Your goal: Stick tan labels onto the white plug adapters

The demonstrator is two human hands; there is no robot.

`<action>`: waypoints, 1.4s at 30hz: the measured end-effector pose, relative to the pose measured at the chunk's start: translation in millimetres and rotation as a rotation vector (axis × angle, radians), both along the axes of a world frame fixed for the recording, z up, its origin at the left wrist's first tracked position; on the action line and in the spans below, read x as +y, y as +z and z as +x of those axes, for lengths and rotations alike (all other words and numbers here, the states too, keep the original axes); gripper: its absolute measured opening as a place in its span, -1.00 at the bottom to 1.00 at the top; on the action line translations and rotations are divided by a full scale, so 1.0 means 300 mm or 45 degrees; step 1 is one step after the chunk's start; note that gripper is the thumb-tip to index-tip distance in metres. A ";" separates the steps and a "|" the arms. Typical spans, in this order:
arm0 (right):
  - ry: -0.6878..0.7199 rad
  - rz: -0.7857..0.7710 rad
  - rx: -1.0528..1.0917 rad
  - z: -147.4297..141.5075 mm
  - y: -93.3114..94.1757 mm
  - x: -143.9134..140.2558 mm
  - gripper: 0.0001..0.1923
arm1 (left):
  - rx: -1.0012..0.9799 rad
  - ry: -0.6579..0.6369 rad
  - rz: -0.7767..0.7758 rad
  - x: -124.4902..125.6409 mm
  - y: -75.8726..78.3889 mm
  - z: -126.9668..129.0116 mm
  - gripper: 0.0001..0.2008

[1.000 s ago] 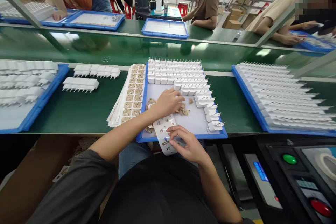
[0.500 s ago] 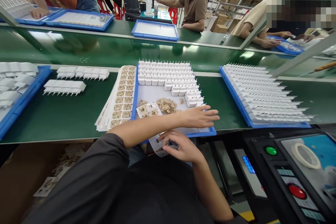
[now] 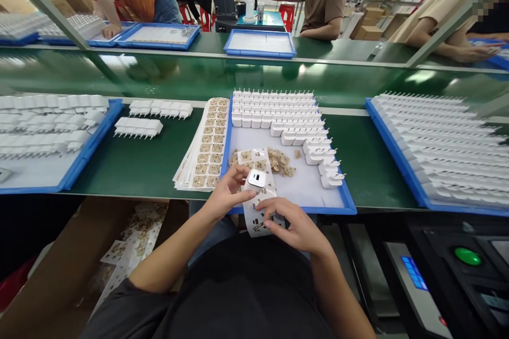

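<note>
My left hand (image 3: 227,193) pinches a white USB charger (image 3: 256,178), its port face turned up toward me. A strip of printed labels (image 3: 260,222) lies beneath it, hanging over the near rim of the blue tray (image 3: 294,210). Over the strip's lower part, my right hand (image 3: 296,224) has its fingers curled with the thumb close to them; what they hold, if anything, is too small to make out. Loose tan label pieces (image 3: 281,163) lie heaped in the tray. Rows of white plug chargers (image 3: 274,108), pins up, fill its far and right sides.
Stacked label sheets (image 3: 207,153) lie left of the tray. Further left are loose chargers (image 3: 138,127) and another filled tray (image 3: 47,127). A full tray (image 3: 437,153) stands right, above a machine with a green button (image 3: 467,256). Co-workers sit beyond the green belt (image 3: 191,71).
My left hand has come back from the tray's right side to the middle, now with a charger in it. My right hand stays over the label strip. The view has turned left.
</note>
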State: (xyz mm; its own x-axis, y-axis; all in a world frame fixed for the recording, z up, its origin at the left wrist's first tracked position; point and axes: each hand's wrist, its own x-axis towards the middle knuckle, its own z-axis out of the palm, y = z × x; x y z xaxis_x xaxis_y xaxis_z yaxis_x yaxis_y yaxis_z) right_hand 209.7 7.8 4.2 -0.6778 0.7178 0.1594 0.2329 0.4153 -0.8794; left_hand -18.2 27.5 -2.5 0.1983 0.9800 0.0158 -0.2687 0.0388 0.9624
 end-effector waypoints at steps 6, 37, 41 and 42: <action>-0.067 -0.153 0.167 0.004 -0.005 -0.004 -0.97 | 0.185 0.010 0.119 -0.027 -0.029 0.039 -0.59; -0.789 -0.258 0.355 -0.085 0.048 0.030 -0.91 | 0.534 0.026 0.262 -0.052 -0.022 0.042 -0.65; -0.793 -0.259 0.352 -0.086 0.046 0.029 -0.90 | 0.541 0.022 0.253 -0.052 -0.023 0.041 -0.65; -0.794 -0.259 0.353 -0.086 0.046 0.029 -0.90 | 0.541 0.024 0.253 -0.052 -0.023 0.041 -0.65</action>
